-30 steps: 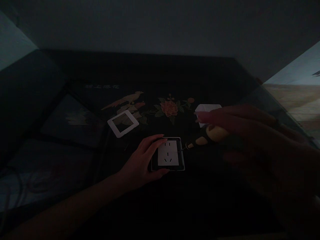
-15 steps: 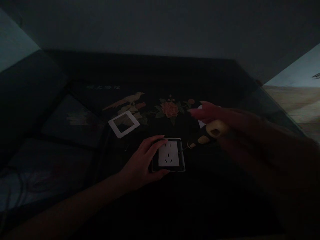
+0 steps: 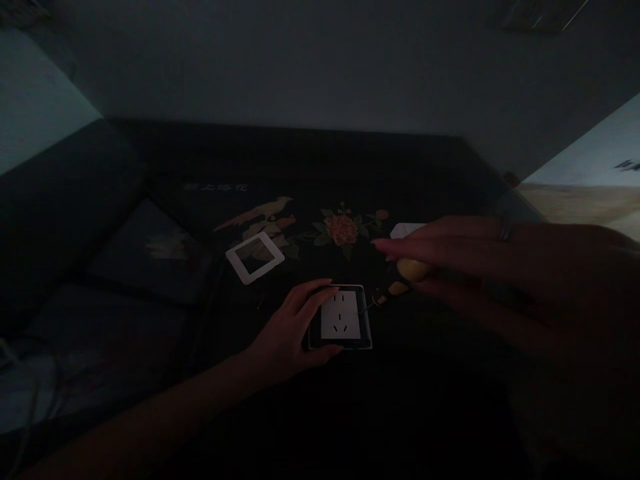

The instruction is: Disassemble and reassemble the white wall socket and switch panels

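A white wall socket (image 3: 341,317) with slotted holes sits in a pale-rimmed square frame on the dark tabletop. My left hand (image 3: 295,323) is closed around its left side, fingers on the far edge and thumb on the near edge. To the right, my right hand (image 3: 480,267) holds a screwdriver (image 3: 413,269) with a yellow and black handle between thumb and fingers. Its thin shaft slants down-left to the socket's right edge, where the tip is too dark to make out. A white square cover frame (image 3: 255,257) lies beyond my left hand.
The dark table (image 3: 300,167) has a printed bird and a red flower (image 3: 342,229). A white piece (image 3: 406,231) lies partly hidden behind my right hand. A grey wall (image 3: 280,67) rises behind the table. Pale cables (image 3: 30,393) show at lower left. The scene is very dim.
My right hand's fingers have shifted around the screwdriver handle, now more stretched along it, and the handle's end is less visible. My left hand keeps its hold on the socket. The view has tilted slightly.
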A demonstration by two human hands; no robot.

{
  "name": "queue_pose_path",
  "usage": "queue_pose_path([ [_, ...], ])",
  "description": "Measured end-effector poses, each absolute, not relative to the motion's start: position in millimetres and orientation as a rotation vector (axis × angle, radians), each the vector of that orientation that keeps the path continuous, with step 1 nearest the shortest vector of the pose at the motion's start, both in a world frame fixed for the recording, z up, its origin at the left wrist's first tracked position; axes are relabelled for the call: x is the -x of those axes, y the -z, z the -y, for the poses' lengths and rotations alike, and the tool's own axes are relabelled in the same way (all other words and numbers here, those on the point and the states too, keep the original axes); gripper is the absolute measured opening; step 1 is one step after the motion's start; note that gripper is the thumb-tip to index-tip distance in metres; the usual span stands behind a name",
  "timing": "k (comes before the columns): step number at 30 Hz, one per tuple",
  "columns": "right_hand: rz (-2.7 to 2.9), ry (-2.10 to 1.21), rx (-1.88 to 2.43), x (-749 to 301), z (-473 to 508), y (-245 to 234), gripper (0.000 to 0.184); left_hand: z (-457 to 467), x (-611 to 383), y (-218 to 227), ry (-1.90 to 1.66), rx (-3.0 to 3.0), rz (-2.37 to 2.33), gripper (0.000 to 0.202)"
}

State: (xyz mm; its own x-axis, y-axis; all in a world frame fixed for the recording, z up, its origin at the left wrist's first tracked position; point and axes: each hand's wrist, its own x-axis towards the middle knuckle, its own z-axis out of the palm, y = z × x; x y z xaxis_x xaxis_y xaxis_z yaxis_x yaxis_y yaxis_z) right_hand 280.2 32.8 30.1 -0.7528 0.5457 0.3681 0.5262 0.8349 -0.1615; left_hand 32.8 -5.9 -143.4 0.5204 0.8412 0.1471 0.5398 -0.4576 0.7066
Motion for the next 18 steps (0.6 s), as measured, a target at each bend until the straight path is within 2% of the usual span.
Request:
queue_pose_path([
  [2, 2.616, -0.037, 0.759, -276, -34, -30, 0.025, 6, -33, 144, -0.662, -2.166, -1.112, 0.077],
  [5, 2.566, 0.086, 0.945, -268, -33, -24, 0.018, 5, -33, 145, -0.668, -2.173, -1.108, 0.078],
  [8, 2.544, 0.107, 1.128, -265, -30, -18, 0.024, 6, -33, 145, -0.672, -2.177, -1.111, 0.079],
  [14, 2.616, 0.014, 0.972, -271, -25, -20, 0.036, 6, -33, 145, -0.643, -2.172, -1.126, 0.077],
  [18, 2.626, 0.108, 0.983, -266, -25, -22, 0.023, 6, -32, 146, -0.671, -2.171, -1.123, 0.078],
])
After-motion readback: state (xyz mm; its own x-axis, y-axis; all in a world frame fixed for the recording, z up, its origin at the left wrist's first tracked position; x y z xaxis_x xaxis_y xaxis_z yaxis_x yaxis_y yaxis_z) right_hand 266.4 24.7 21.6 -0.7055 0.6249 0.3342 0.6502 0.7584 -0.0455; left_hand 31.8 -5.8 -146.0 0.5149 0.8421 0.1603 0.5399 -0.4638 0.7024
